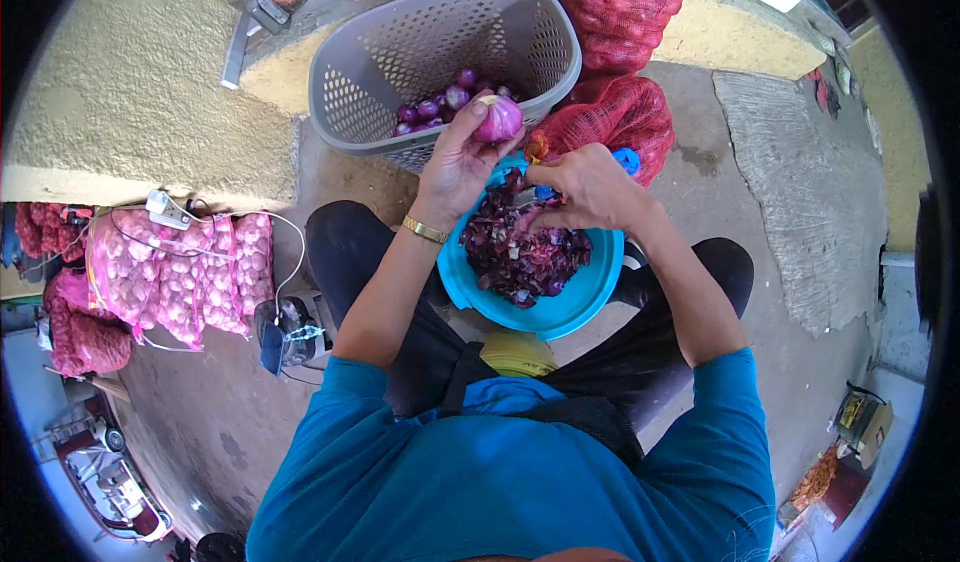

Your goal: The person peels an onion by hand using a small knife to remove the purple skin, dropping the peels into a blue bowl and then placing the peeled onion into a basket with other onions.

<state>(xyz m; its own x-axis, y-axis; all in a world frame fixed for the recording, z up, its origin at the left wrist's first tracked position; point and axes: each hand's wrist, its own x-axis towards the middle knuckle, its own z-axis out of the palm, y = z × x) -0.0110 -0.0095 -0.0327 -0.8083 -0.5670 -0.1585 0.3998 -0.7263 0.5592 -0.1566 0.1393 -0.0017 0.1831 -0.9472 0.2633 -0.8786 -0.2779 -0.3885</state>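
A red onion [499, 119] with shiny purple skin is gripped in my left hand [459, 161], over the near rim of a grey perforated plastic basket [442, 33]. Peeled-looking red onions [429, 109] lie at the bottom of that basket. My right hand [589, 187] is over a turquoise plastic basin [600, 292], its fingers bent above a heap of dark onion skins [525, 251]. A blue object [545, 193], partly covered, shows by the right fingers; whether they hold it I cannot tell.
Red mesh sacks [622, 14] stand right of the basket, another [630, 123] below them. At left, pink net bags of garlic [187, 269] have a white power strip [168, 210] and cable on top. A step edge [735, 33] runs behind the basket.
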